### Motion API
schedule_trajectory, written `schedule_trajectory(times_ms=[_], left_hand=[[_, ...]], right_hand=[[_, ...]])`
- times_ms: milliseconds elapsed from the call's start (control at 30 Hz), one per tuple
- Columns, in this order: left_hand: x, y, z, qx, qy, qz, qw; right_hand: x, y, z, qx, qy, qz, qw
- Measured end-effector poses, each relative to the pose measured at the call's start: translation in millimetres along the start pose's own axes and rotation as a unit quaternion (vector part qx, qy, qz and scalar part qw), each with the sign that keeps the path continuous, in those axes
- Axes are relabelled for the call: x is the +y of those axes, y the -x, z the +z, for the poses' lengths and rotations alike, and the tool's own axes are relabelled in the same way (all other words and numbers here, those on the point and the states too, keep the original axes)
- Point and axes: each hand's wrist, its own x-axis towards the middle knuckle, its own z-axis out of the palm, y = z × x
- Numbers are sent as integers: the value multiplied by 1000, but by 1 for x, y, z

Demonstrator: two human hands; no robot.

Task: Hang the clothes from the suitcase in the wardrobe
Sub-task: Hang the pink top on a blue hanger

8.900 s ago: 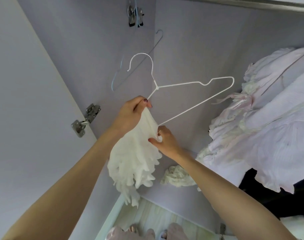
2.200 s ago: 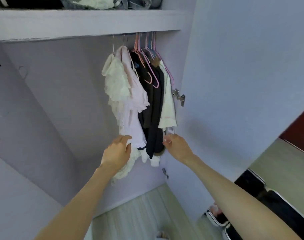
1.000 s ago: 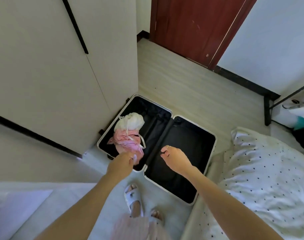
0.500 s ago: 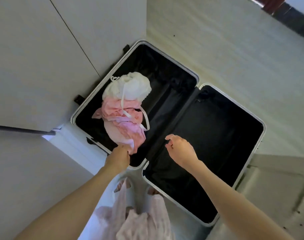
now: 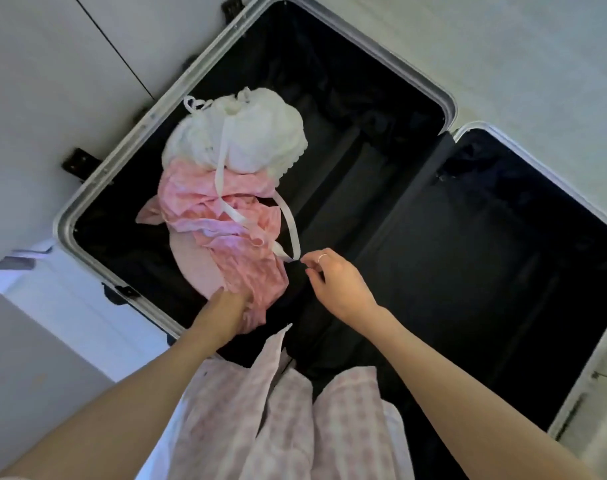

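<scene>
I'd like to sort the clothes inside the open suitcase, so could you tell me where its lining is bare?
The suitcase's right half is bare. In the left half, bare lining runs between the hinge and the clothes. The pink garment and white garment crowd the left side, with both hands at their near end.

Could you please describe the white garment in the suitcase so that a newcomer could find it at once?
The open black-lined suitcase lies on the floor, and only its left half holds clothes. The white garment is the bundle at the far end of that pile. Unlike the pink garment nearer the hands, it is frilly white, with a white strap trailing across the pink.
</scene>
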Motion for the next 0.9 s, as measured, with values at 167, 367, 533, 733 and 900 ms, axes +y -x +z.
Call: schedule_trajectory(times_ms=[167, 367, 533, 733, 900], left_hand=[[30, 66, -55, 81, 217, -56, 971], [89, 183, -165, 193, 338, -86, 917], [134, 281, -256, 272, 399, -72, 873], [183, 412, -342, 308, 437, -35, 844], [204, 499, -359, 316, 430, -12, 846]], right_hand=[[-41, 43, -46, -19, -28, 41, 999], [-118, 124, -139, -45, -37, 58, 997], [-186, 188, -218, -52, -17, 39, 998], [-273, 267, -304, -33, -32, 17, 999], [-319, 319, -336, -22, -107, -11, 994]])
